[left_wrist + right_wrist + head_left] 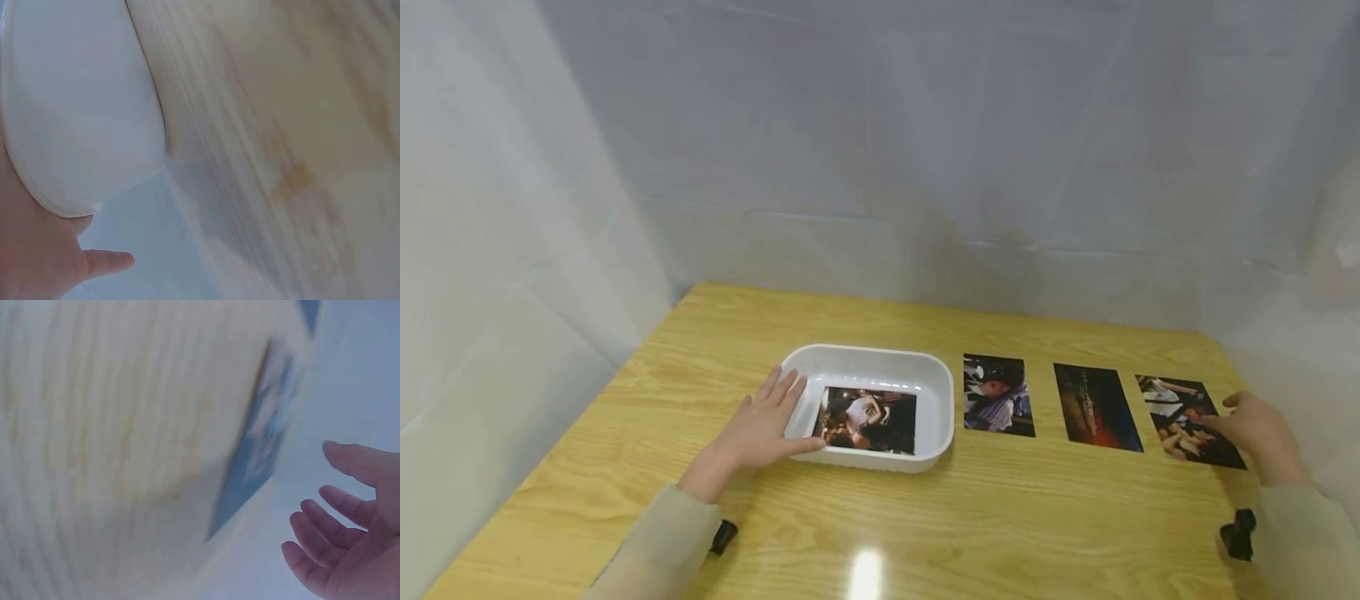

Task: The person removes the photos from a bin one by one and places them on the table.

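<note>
Three photos lie in a row on the worktop [1045, 517], right of the white tray [942, 392]; the rightmost photo [1187, 418], long axis running near to far, sits just left of the right hand [1262, 433], fingers loosely spread, gripping nothing; the left hand [763, 425] rests flat-fingered against the tray's left rim.

even, soft, bright light in the head view, white backdrop diffuse. overhead lamp glare spot on the table [866, 575] near the front edge. faint shadows under the tray [880, 360]. head view fairly sharp, slight bending at the edges. both wrist views heavily motion-blurred and washed out; the photo [256, 450] smeared.
</note>
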